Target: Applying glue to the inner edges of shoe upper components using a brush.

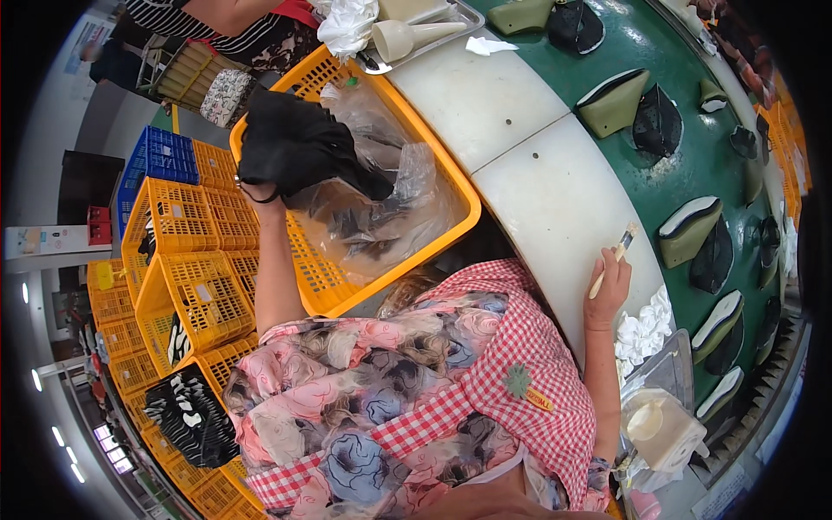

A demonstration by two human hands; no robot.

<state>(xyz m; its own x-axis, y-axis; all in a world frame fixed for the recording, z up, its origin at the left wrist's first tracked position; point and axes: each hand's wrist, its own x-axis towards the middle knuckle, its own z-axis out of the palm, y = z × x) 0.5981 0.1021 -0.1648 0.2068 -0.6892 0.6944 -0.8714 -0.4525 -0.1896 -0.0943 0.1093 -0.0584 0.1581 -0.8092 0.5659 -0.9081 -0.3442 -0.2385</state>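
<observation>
Black cloth bundle point(303, 143): above yellow crate point(440, 182), left hand point(260, 192) closed on its near edge, fingertips hidden. Brush point(625, 241): right hand point(610, 284), fingers pinching near bristles, presumably for control, over white worktop point(542, 212).

Letters on a yellow patch point(539, 400), red-checked apron point(559, 446)

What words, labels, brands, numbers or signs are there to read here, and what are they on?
Apron: a small yellow patch bears lettering; I won't copy it out.
White panel at far left: print too small to read.
Poster at upper left: blurred, unreadable.
Yellow crates: pale tags, too small to read.
Brush and black fabric in the hands: no lettering I can make out.
</observation>
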